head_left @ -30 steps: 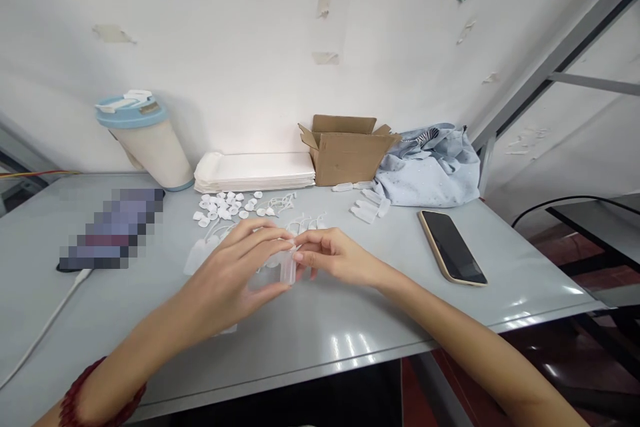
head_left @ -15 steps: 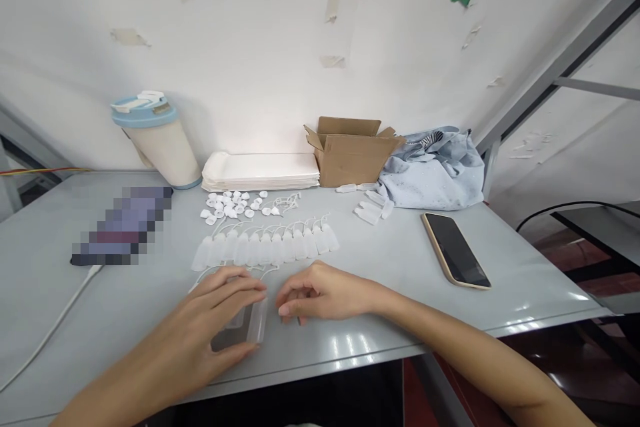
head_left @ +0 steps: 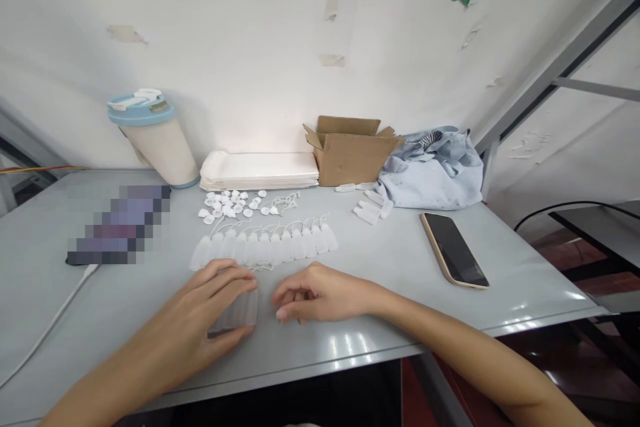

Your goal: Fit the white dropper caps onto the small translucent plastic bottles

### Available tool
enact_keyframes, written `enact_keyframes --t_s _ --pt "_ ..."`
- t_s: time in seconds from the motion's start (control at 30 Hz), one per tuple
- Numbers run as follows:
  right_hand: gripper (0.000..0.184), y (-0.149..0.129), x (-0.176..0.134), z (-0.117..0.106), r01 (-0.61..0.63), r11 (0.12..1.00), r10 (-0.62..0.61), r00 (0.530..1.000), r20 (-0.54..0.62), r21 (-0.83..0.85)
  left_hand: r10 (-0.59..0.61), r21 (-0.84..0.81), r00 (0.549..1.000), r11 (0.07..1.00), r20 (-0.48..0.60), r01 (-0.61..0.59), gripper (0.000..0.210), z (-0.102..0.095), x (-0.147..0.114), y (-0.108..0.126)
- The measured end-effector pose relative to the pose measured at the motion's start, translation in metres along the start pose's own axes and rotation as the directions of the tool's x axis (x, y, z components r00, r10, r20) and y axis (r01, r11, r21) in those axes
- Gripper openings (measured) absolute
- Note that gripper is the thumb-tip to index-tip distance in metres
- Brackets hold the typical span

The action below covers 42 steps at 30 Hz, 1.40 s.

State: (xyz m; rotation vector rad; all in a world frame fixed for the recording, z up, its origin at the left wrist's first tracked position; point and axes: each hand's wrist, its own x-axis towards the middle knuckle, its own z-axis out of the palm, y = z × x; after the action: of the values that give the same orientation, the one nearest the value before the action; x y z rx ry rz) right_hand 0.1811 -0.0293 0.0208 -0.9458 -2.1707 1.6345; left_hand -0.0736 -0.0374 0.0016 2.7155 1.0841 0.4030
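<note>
Translucent vials (head_left: 246, 310) lie side by side on the grey table (head_left: 385, 247), near its front edge and partly hidden by the left hand (head_left: 213, 300). Just beyond is a long row of corded vials (head_left: 267, 247), their cords pointing toward the wall. Behind that row, white caps (head_left: 233, 202) lie scattered, with a tangle of cords (head_left: 286, 201) to their right. A stack of white envelopes or sheets (head_left: 265, 170) and an open cardboard box (head_left: 347, 160) stand against the wall; loose vials (head_left: 369, 210) lie in front of the box, beside a cloth bag (head_left: 435, 177).

The left hand is arched, thumb and fingertips spread across the two ends of the outermost near vial. Whether it grips or merely rests there cannot be told. The right hand (head_left: 317, 293) is released, fingers loosely curled, just beside the vials and apart from them.

The vials are slender, frosted and tapered; the caps are opaque and rounded. The tabletop is smooth and glossy, the box plain brown board, the bag pale blue and creased.
</note>
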Motion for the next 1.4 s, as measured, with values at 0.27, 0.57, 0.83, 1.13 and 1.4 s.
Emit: enact_keyframes --t_s 0.27,0.57,0.83,1.13,1.4 --pt "0.028 0.001 0.001 0.0 0.007 0.999 -0.006 1.0 0.017 -0.034 0.016 0.02 0.999 1.0 0.042 -0.017 0.037 -0.002 0.001 -0.001" --pt "0.023 -0.006 -0.004 -0.006 0.025 0.999 -0.023 0.998 -0.058 0.04 -0.017 -0.052 1.0 0.999 -0.013 0.017 0.032 -0.018 0.019 0.0" --pt "0.016 0.006 -0.006 -0.045 -0.119 0.815 -0.271 0.786 -0.555 -0.567 -0.06 -0.04 0.998 0.997 -0.028 0.058 0.036 -0.025 0.098 -0.027" --pt "0.032 0.012 -0.022 -0.091 -0.663 0.282 -0.006 0.721 -0.693 -0.693 0.008 0.003 0.999 1.0 0.041 -0.008 0.038 0.0 0.158 -0.034" --pt "0.028 0.014 -0.033 -0.1 -0.732 0.229 0.153 0.678 -0.719 -0.641 -0.012 -0.012 1.0 1.0 -0.003 0.012 0.04 0.003 0.166 -0.033"
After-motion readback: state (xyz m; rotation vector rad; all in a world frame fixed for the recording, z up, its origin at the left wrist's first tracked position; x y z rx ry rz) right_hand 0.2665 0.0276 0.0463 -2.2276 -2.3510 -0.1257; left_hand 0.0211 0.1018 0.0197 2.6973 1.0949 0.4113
